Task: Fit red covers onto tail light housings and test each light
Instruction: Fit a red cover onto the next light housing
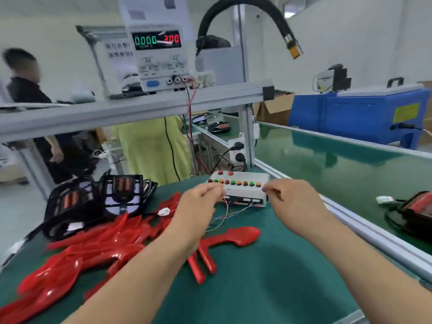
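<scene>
Nearest to me, the smooth green mat (257,288) spreads out in front of the test box (240,183), and on it, short of the box and to its left, lies a loose heap of glossy red covers (81,253), long, curved and translucent. One single red cover (233,237) lies apart from the heap, directly in front of the box, matte-looking with two straight prongs. My left hand (198,202) reaches to the box's front left corner and my right hand (289,202) to its front right corner, both with fingers curled and tips drawn together. Whether they pinch something or only touch the casing, I cannot tell through the blur. Thin coloured wires (224,216) trail from the box's front face onto the mat. The box itself is a white plastic block with rows of round red, green and orange buttons. Left of it sit the black, ribbed tail light housings (98,199), stacked together. Behind and above the box, a power supply (159,54) stands on an aluminium shelf.
</scene>
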